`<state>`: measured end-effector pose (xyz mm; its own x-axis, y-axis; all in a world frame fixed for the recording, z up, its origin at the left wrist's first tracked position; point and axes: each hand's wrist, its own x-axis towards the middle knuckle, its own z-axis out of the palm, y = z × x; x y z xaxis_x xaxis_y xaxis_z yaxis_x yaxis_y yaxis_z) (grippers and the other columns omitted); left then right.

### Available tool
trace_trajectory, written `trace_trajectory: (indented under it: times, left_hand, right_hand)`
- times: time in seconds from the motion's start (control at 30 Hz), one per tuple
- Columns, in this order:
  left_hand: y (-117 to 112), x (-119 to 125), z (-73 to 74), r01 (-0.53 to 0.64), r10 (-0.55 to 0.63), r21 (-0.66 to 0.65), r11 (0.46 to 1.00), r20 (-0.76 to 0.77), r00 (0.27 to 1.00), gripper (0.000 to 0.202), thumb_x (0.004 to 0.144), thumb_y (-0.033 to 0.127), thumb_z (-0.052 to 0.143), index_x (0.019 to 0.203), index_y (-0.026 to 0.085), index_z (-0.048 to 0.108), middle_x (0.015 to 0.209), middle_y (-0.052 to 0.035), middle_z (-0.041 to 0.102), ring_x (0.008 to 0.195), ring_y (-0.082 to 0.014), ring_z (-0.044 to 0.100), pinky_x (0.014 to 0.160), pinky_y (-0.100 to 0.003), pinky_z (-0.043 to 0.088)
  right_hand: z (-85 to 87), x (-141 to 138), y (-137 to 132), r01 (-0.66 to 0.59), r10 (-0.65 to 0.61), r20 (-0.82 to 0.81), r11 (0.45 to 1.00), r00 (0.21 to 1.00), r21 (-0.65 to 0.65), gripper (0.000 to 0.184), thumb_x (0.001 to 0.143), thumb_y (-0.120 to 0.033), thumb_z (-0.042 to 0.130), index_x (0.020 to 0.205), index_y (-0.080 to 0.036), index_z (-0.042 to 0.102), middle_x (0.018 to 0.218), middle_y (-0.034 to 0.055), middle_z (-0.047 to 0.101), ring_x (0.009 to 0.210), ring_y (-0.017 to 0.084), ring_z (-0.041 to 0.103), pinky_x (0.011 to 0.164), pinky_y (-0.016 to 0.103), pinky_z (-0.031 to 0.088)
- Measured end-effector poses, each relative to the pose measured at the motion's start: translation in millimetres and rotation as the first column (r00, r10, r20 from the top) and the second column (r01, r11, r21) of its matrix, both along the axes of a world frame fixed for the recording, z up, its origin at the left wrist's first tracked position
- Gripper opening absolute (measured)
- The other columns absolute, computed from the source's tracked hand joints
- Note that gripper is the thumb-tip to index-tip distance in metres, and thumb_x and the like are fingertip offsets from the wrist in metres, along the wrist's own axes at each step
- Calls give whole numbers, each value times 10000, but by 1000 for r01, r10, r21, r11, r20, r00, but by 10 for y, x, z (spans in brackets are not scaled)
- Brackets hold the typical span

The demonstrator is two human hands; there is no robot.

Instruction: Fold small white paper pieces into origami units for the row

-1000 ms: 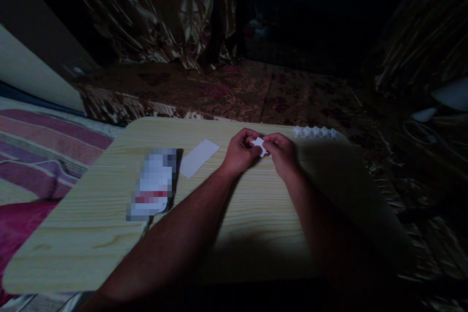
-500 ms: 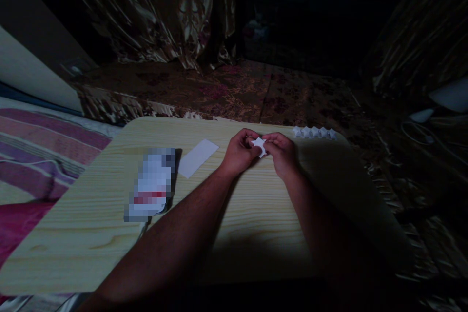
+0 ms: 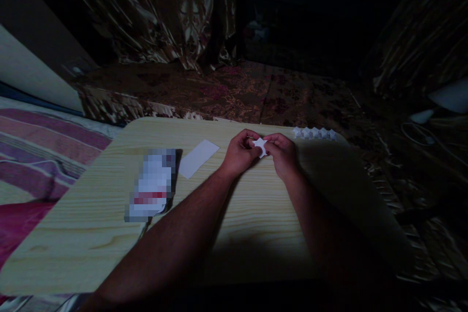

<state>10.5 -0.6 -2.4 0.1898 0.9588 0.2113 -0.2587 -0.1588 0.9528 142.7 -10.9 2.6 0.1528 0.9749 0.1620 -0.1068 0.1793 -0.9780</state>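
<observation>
Between my two hands is a small white paper star [image 3: 261, 146], held above the far middle of the wooden table [image 3: 256, 204]. My left hand [image 3: 239, 153] pinches it from the left, thumb against its face. From the other side my right hand [image 3: 281, 153] grips it with thumb and fingers closed. Several more white paper stars [image 3: 315, 133] stand in a row near the table's far right edge. A flat white strip of paper [image 3: 199, 158] lies slanted to the left of my left hand.
On the table's left side lies a pixelated, phone-shaped object [image 3: 151, 183] beside my left forearm. A striped bedspread [image 3: 47, 151] borders the table on the left. Patterned cloth [image 3: 219, 87] and a curtain [image 3: 183, 9] are beyond it, with a pale lamp-like object [image 3: 451, 96] at right.
Hardly anything differs. The paper star and both hands have shifted very slightly to the right, still in the same grip.
</observation>
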Motion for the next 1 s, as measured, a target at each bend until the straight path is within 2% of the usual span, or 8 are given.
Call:
trace_trajectory:
  times: [0.17, 0.33, 0.43, 0.6, 0.8, 1.0]
  left_hand:
    - [-12, 12, 23, 13, -13, 6, 1000, 18, 1000, 317, 608, 118, 690, 894, 175, 565, 595, 54, 570, 493, -74, 495, 486, -189, 369]
    - [-17, 19, 25, 21, -21, 28, 999, 33, 999, 301, 628, 135, 688, 900, 168, 564, 606, 45, 590, 510, -79, 515, 499, -191, 378]
    - [-19, 18, 28, 20, -21, 23, 1000, 32, 999, 292, 638, 144, 689, 904, 168, 573, 606, 46, 582, 501, -73, 498, 499, -192, 375]
    - [-37, 21, 49, -21, 21, 12, 1000, -3, 1000, 271, 647, 171, 692, 904, 165, 605, 604, 39, 582, 507, -77, 502, 505, -194, 382]
    - [-30, 9, 44, -68, 71, 48, 997, -80, 994, 216, 672, 158, 639, 885, 151, 679, 632, 17, 588, 538, -83, 499, 523, -206, 392]
    - [-9, -6, 10, -103, 105, 32, 994, -76, 991, 213, 670, 159, 630, 871, 156, 699, 590, 29, 546, 496, -69, 438, 480, -197, 335]
  right_hand:
    - [-3, -2, -3, -8, 7, 39, 999, 999, 43, 211, 655, -184, 622, 865, -187, 604, 622, -42, 606, 527, 105, 532, 503, 225, 410]
    - [17, -23, -23, 0, -4, 82, 999, 997, 46, 178, 666, -219, 632, 836, -189, 588, 629, -37, 603, 537, 109, 533, 496, 223, 413]
    - [35, -33, -34, -9, 4, 97, 999, 995, 52, 222, 670, -217, 627, 888, -192, 598, 657, -30, 626, 566, 117, 556, 521, 230, 431]
    - [31, -16, -15, 1, -4, 126, 1000, 992, 20, 190, 661, -246, 639, 833, -177, 599, 688, -5, 651, 585, 124, 579, 542, 240, 448]
    - [21, 20, 3, 30, -37, 166, 999, 985, 44, 156, 642, -214, 621, 787, -182, 572, 599, -40, 595, 515, 103, 531, 499, 221, 405]
    - [38, 21, -17, -11, -2, 193, 998, 981, 65, 160, 654, -187, 584, 813, -190, 578, 628, -41, 593, 530, 105, 535, 509, 226, 406]
